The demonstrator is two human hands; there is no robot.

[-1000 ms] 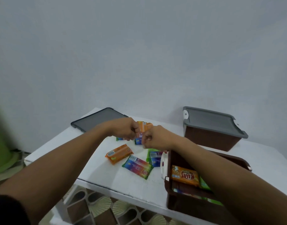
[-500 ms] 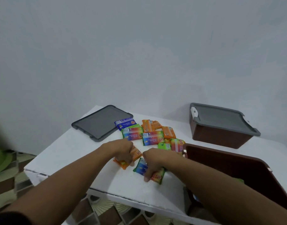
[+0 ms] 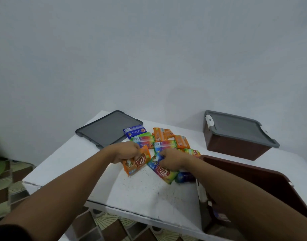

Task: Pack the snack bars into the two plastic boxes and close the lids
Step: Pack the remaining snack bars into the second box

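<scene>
The left hand (image 3: pixel 125 152) has its grip clamped on an orange snack bar (image 3: pixel 136 163); the right hand (image 3: pixel 171 159) grips a rainbow-wrapped bar (image 3: pixel 160 171). More bars (image 3: pixel 166 139) lie mid-tabletop (image 3: pixel 140 192). The lidded box (image 3: pixel 236 136) stands at the far right corner; the open box (image 3: pixel 253 173), at the near right, hides its contents. A loose lid (image 3: pixel 107 129) rests far left.
</scene>
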